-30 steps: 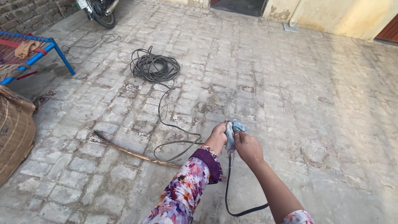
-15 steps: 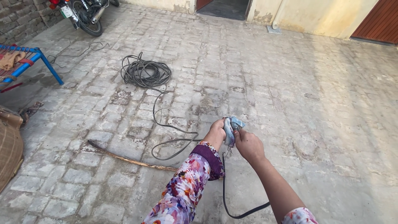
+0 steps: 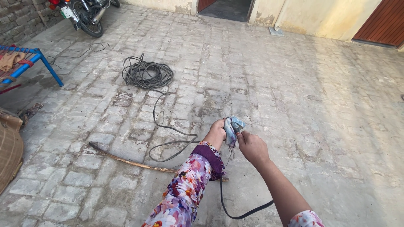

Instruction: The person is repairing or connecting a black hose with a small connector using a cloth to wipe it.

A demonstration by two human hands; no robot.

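Wiping, by the look of it: black cable (image 3: 170, 138) gripped in a bluish rag (image 3: 232, 126) between two bare hands, near centre of a paved brick courtyard floor (image 3: 294, 84).

Left hand (image 3: 216, 129), floral sleeve: fingers curled shut around rag and cable together. Right hand (image 3: 251, 147), just right of it: fingers pinching the rag's near edge, thumb and forefinger pressed together on the cloth.

Cable: running from the hands leftward across the floor in loose bends to a coiled heap (image 3: 147, 75) at far left; second length hanging from the hands and looping low toward the near edge.

Step in hand, as judged: drawing cable through the rag, most of the run not yet passed. Next move calling for a firm rag grip and a steady pull, slack fed from the coil.

Nearby: long stick (image 3: 126, 161) on the floor, left of the sleeve; blue cot frame (image 3: 42, 63) far left; motorcycle (image 3: 86, 14) at far left corner, cut off by the frame edge.

Hard to make out: cable inside the rag, hidden; cable ends; woven item at left edge, mostly cut off.
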